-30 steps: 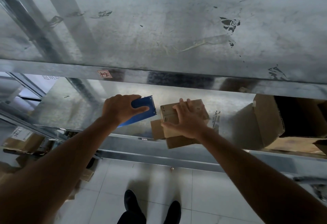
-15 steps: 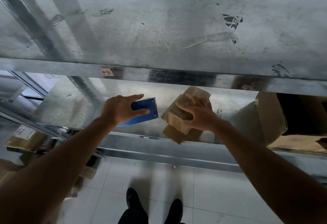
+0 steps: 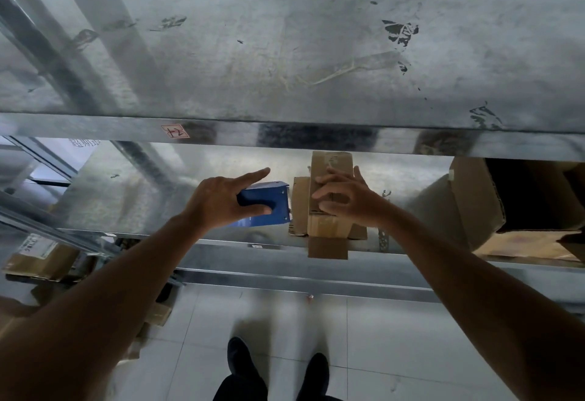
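A small brown cardboard box (image 3: 329, 226) lies on the lower metal shelf (image 3: 133, 191), its flaps open and its near end hanging over the shelf's front edge. My right hand (image 3: 346, 199) rests on top of the box with its fingers curled over it. Just left of the box, my left hand (image 3: 221, 199) grips a blue tape dispenser (image 3: 269, 202), thumb across its side and index finger pointing forward. The dispenser's toothed edge sits next to the box's left side.
A wide metal shelf (image 3: 316, 52) spans the view above. A large open cardboard carton (image 3: 493, 204) stands on the lower shelf at the right. More boxes (image 3: 41, 258) sit lower left. Below is a tiled floor (image 3: 411, 337) with my dark shoes (image 3: 240, 359).
The small box has been turned so its long side points away from me, and it now overhangs the shelf edge. My left hand brought the blue dispenser right, up against the box.
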A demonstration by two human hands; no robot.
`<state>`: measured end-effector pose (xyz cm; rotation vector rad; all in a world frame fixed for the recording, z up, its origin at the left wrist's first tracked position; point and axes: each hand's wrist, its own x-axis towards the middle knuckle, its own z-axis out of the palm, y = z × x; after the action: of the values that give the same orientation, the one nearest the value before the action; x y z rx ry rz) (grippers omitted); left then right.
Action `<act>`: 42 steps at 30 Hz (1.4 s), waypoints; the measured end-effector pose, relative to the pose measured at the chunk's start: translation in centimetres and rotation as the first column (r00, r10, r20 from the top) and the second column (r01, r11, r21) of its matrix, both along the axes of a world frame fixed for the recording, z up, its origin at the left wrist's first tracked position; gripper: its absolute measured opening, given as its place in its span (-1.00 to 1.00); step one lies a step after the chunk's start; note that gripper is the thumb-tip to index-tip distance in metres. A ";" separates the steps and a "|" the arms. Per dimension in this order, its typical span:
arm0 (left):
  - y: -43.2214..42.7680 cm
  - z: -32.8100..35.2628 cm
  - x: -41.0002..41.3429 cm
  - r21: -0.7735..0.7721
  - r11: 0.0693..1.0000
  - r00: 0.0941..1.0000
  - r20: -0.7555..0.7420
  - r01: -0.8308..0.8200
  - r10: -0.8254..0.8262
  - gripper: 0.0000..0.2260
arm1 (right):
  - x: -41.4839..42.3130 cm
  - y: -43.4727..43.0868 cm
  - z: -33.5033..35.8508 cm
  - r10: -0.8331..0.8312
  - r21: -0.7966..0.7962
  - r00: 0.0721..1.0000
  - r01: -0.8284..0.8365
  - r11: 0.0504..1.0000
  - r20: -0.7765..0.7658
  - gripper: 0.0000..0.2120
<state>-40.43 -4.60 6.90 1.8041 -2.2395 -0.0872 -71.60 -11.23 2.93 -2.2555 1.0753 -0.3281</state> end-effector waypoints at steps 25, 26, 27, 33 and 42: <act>-0.2 -0.2 -2.0 -0.231 0.960 0.965 -0.168 0.159 -0.200 -0.31 | 4.5 3.3 2.5 -0.339 0.308 0.866 0.231 0.923 0.367 -0.86; -0.3 -0.2 -2.2 -0.210 0.967 0.967 -0.179 0.144 -0.183 -0.30 | 4.5 3.4 2.3 -0.357 0.251 0.862 0.279 0.927 0.360 -0.86; -0.4 -0.1 -2.2 -0.192 0.973 0.968 -0.188 0.129 -0.166 -0.29 | 4.3 3.6 2.2 -0.394 0.188 0.843 0.347 0.919 0.367 -0.84; -0.5 1.0 2.0 0.089 0.995 0.996 -0.083 0.040 -0.033 -0.13 | 1.0 5.5 0.7 -0.636 0.250 0.681 0.587 0.770 0.362 -0.76; -2.3 1.0 -1.1 0.216 0.970 0.990 0.058 0.110 -0.126 -0.04 | 0.5 6.9 -2.4 -0.803 0.304 0.552 0.744 0.596 0.224 -0.73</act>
<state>-41.52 -6.86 7.94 1.8005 -2.4708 -0.3008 -71.11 -4.34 0.49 -1.3421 1.7822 -0.9148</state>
